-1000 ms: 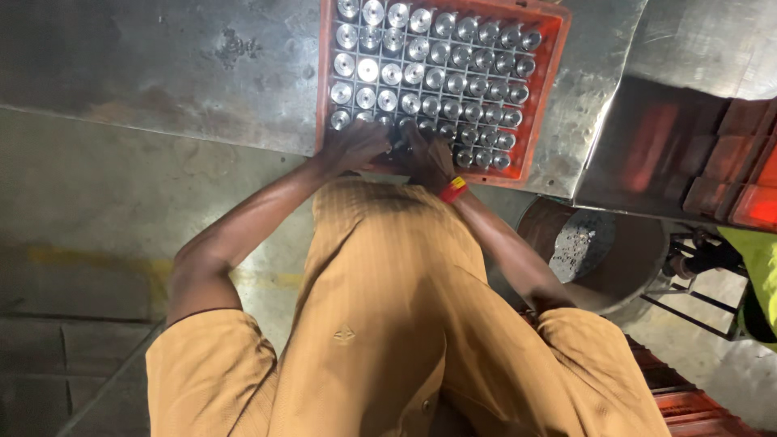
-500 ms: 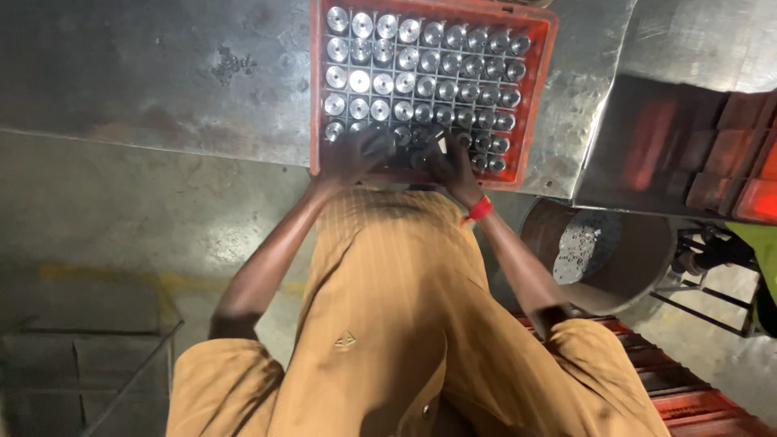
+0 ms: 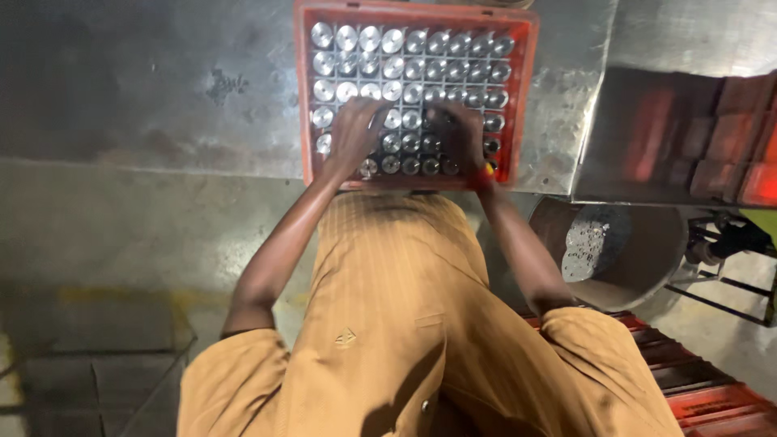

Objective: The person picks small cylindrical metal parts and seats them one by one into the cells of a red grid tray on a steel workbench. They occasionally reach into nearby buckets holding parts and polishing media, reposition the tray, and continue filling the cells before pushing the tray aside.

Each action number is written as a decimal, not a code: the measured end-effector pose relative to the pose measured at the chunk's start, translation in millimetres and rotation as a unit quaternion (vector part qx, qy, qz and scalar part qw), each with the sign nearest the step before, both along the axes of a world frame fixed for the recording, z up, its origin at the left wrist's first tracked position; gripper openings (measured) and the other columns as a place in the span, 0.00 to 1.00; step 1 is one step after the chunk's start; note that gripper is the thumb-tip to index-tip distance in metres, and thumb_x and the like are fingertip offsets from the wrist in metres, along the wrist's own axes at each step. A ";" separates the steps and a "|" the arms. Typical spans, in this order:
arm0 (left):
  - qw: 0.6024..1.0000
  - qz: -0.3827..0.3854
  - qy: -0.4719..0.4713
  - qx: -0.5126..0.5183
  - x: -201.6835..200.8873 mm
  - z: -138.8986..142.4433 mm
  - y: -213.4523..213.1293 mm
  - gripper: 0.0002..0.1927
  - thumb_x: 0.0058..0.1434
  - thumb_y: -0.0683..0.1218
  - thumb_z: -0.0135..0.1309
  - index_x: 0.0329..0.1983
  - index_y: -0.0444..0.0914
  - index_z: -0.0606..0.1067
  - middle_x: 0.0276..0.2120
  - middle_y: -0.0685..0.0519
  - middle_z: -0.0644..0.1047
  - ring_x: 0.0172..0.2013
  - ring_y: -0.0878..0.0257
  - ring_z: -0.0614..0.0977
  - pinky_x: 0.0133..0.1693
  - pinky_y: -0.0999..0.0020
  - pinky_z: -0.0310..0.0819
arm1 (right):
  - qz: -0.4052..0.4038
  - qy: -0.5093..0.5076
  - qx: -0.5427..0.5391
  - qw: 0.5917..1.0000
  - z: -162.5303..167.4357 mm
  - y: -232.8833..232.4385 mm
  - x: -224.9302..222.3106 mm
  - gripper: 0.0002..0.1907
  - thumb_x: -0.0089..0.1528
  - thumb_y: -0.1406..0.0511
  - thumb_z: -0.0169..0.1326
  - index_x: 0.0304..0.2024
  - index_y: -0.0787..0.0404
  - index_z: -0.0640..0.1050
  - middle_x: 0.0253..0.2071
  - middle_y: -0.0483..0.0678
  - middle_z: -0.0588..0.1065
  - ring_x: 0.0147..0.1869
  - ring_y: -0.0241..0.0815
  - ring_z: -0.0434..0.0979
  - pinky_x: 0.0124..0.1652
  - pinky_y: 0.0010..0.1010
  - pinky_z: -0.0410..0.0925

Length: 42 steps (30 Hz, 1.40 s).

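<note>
Head view: your left hand [image 3: 354,129] and right hand [image 3: 460,133] rest spread on the metal cylinders [image 3: 405,69] in the red crate [image 3: 301,97], grip unclear; sorting underway, pinch one next.

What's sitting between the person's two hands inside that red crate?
In the head view, a few shiny round metal pieces show in the gap between the left hand and the right hand, standing in rows in the red crate.

1. An orange-red plastic crate [image 3: 522,97], rectangular and open-topped, stands far and centre on the metal table, packed with rows of round, silver-topped containers [image 3: 405,42].
2. More red crates [image 3: 696,396] lie stacked at the near right, seen only in part.
3. No labels, signs or screens show.
</note>
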State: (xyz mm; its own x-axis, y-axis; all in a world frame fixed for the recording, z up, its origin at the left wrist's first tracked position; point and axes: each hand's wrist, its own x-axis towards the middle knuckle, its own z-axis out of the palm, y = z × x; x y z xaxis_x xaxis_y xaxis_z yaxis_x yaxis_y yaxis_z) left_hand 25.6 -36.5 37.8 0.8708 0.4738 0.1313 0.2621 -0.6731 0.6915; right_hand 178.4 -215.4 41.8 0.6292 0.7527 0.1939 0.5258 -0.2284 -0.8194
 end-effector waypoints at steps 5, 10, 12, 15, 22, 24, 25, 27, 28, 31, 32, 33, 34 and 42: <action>0.973 0.086 -0.061 0.206 104.4 9.7 9.6 0.17 0.64 0.49 0.60 0.53 0.34 0.81 0.68 0.35 0.62 0.69 0.36 0.57 0.62 0.38 0.58 | -0.049 -0.189 -0.012 0.981 11.7 47.6 57.0 0.12 0.65 0.65 0.60 0.49 0.65 0.82 0.46 0.58 0.81 0.48 0.60 0.78 0.53 0.46 0.64; 0.957 0.158 0.022 0.243 131.0 18.3 5.2 0.15 0.58 0.47 0.62 0.47 0.37 0.82 0.72 0.37 0.56 0.72 0.33 0.47 0.66 0.30 0.50 | -0.033 -0.217 -0.058 0.974 25.0 89.0 64.4 0.13 0.64 0.63 0.63 0.47 0.64 0.82 0.44 0.59 0.81 0.50 0.58 0.77 0.61 0.51 0.62; 0.958 0.159 0.054 0.233 136.9 21.4 8.9 0.12 0.59 0.46 0.63 0.45 0.39 0.82 0.73 0.42 0.57 0.74 0.35 0.46 0.67 0.32 0.50 | -0.039 -0.207 -0.080 0.974 26.3 95.9 65.1 0.14 0.61 0.63 0.64 0.47 0.65 0.82 0.42 0.60 0.81 0.50 0.62 0.76 0.56 0.50 0.64; 0.979 0.120 0.037 0.161 132.7 22.6 18.6 0.15 0.59 0.49 0.66 0.45 0.37 0.82 0.71 0.43 0.61 0.73 0.39 0.51 0.65 0.35 0.53 | 0.008 -0.191 -0.026 0.981 28.3 89.8 76.4 0.13 0.59 0.66 0.64 0.44 0.64 0.83 0.43 0.59 0.82 0.54 0.61 0.76 0.55 0.49 0.68; 0.880 0.137 -0.164 -0.423 100.4 18.6 39.0 0.28 0.65 0.64 0.46 0.51 0.39 0.79 0.47 0.45 0.80 0.47 0.56 0.85 0.48 0.62 0.79 | -0.119 0.354 0.304 0.876 17.3 45.5 94.2 0.21 0.69 0.55 0.55 0.57 0.62 0.76 0.46 0.47 0.82 0.51 0.40 0.82 0.52 0.32 0.74; 0.797 0.151 -0.113 -0.573 99.3 15.8 22.6 0.35 0.69 0.68 0.36 0.58 0.38 0.78 0.40 0.45 0.82 0.41 0.58 0.85 0.42 0.67 0.79 | -0.122 0.367 0.232 0.892 4.1 41.5 79.4 0.20 0.72 0.55 0.54 0.56 0.65 0.74 0.40 0.50 0.77 0.45 0.44 0.77 0.46 0.36 0.69; 0.789 0.167 -0.067 -0.587 97.0 13.8 13.5 0.36 0.69 0.67 0.37 0.57 0.35 0.78 0.38 0.45 0.81 0.38 0.56 0.84 0.38 0.66 0.81 | -0.126 0.376 0.193 0.897 -3.6 40.9 69.4 0.20 0.73 0.55 0.53 0.56 0.66 0.73 0.37 0.52 0.74 0.42 0.46 0.75 0.42 0.38 0.66; 0.858 0.168 0.030 -0.485 96.0 10.2 4.1 0.31 0.69 0.63 0.43 0.61 0.36 0.74 0.38 0.43 0.81 0.36 0.53 0.84 0.35 0.62 0.82 | -0.130 0.384 0.118 0.907 -15.6 43.5 55.5 0.21 0.76 0.55 0.52 0.55 0.68 0.71 0.32 0.55 0.68 0.35 0.51 0.70 0.36 0.42 0.61; 0.917 0.153 0.083 -0.359 94.7 8.1 3.9 0.29 0.68 0.60 0.49 0.65 0.40 0.71 0.40 0.42 0.82 0.36 0.53 0.85 0.37 0.60 0.80 | -0.131 0.386 0.080 0.910 -19.5 46.4 51.4 0.22 0.77 0.55 0.51 0.54 0.70 0.71 0.29 0.57 0.66 0.32 0.53 0.68 0.32 0.45 0.58; 0.994 0.092 0.042 -0.045 93.5 -2.0 7.6 0.28 0.60 0.46 0.59 0.65 0.38 0.72 0.50 0.33 0.77 0.42 0.45 0.83 0.41 0.55 0.80 | -0.069 -0.133 -0.016 0.988 -20.4 53.5 46.9 0.25 0.62 0.59 0.62 0.54 0.69 0.72 0.46 0.67 0.76 0.48 0.62 0.78 0.42 0.47 0.72; 0.997 0.065 -0.005 0.048 94.3 -6.4 8.8 0.28 0.56 0.40 0.61 0.63 0.36 0.74 0.54 0.29 0.73 0.44 0.42 0.81 0.42 0.53 0.81 | -0.066 -0.149 -0.020 0.986 -19.6 54.8 46.5 0.22 0.61 0.64 0.60 0.56 0.67 0.74 0.47 0.67 0.76 0.49 0.63 0.78 0.44 0.47 0.72; 0.996 0.058 -0.035 0.066 95.6 -11.4 8.5 0.29 0.56 0.37 0.59 0.63 0.37 0.74 0.56 0.32 0.73 0.48 0.42 0.81 0.47 0.53 0.81 | -0.062 -0.164 -0.024 0.984 -18.4 54.7 46.8 0.22 0.60 0.68 0.57 0.57 0.66 0.76 0.48 0.68 0.76 0.50 0.63 0.78 0.47 0.47 0.73; 0.993 0.051 -0.063 0.083 96.2 -16.4 7.1 0.29 0.56 0.34 0.56 0.64 0.37 0.74 0.58 0.35 0.73 0.52 0.42 0.80 0.52 0.52 0.80 | -0.058 -0.177 -0.029 0.982 -15.9 53.9 45.2 0.23 0.59 0.72 0.54 0.58 0.64 0.78 0.50 0.68 0.75 0.51 0.64 0.78 0.49 0.46 0.73; 0.983 0.151 -0.056 0.088 71.1 -31.0 -22.1 0.17 0.65 0.42 0.58 0.57 0.39 0.77 0.50 0.39 0.75 0.49 0.43 0.79 0.49 0.47 0.75 | -0.074 -0.183 -0.036 0.980 -8.5 43.8 27.0 0.13 0.65 0.63 0.59 0.48 0.64 0.81 0.46 0.57 0.81 0.45 0.60 0.78 0.47 0.45 0.69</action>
State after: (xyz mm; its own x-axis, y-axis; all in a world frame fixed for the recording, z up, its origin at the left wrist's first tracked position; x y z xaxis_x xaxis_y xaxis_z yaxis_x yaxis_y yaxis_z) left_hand 96.7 -58.6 6.8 0.6693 0.6702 0.3207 0.3980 -0.6879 0.6069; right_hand 205.4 -171.6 33.3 0.6301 0.6791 0.3766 0.7387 -0.3747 -0.5603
